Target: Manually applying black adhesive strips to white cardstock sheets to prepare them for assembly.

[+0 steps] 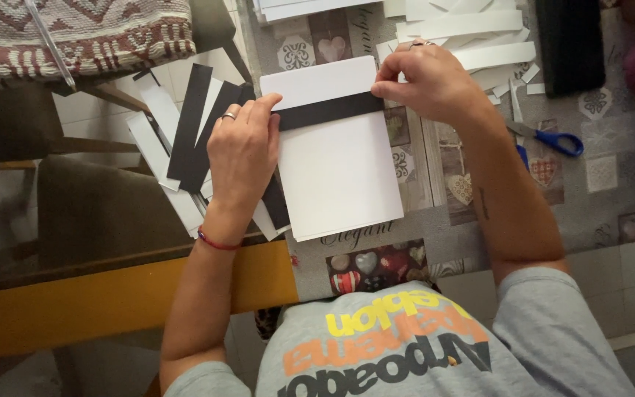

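Note:
A white sheet of card [336, 173] lies on the patterned tablecloth [611, 176]. Across its upper part runs a black paper strip [330, 111]. My left hand [242, 151], with a ring and a red wrist cord, presses the strip's left end against the card. My right hand [429, 79] pinches the strip's right end at the card's right edge. Both hands hold the strip flat and level.
Black and white paper strips [185, 136] fan out left of the card. White strips [479, 37] pile up behind my right hand. Blue-handled scissors [553, 140] lie to the right, a dark flat object [571, 44] beyond. A yellow board [112, 301] sits lower left.

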